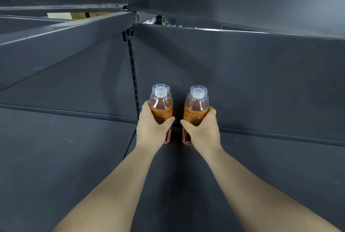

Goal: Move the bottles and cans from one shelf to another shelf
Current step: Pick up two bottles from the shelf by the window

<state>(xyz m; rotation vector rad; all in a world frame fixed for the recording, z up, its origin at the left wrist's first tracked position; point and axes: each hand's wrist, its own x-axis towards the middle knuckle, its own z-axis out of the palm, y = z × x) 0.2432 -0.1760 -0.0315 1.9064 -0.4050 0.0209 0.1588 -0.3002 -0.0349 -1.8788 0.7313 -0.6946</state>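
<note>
Forearms (115, 190) reach in from six o'clock, one bottle per hand.
Head view: left hand (151, 131) and right hand (203, 131) each clamp fingers and thumb round the labelled waist of left bottle (161, 105) and right bottle (196, 106), upright, apart, at the back of the shelf (56, 157) toward twelve o'clock. Full, so probably weighty; thin plastic likely gives, and the waist hold looks soundest.

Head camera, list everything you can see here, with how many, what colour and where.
bottles: two, clear with orange-brown drink and white caps; left bottle and right bottle upright, side by side, apart, near the back panel
shelf board: dark grey, below the bottles
back panel: dark grey, behind the bottles
slotted upright: one, black, behind the left bottle
upper shelf: dark grey, top left
hands: two; left hand grips the left bottle, right hand grips the right bottle
</note>
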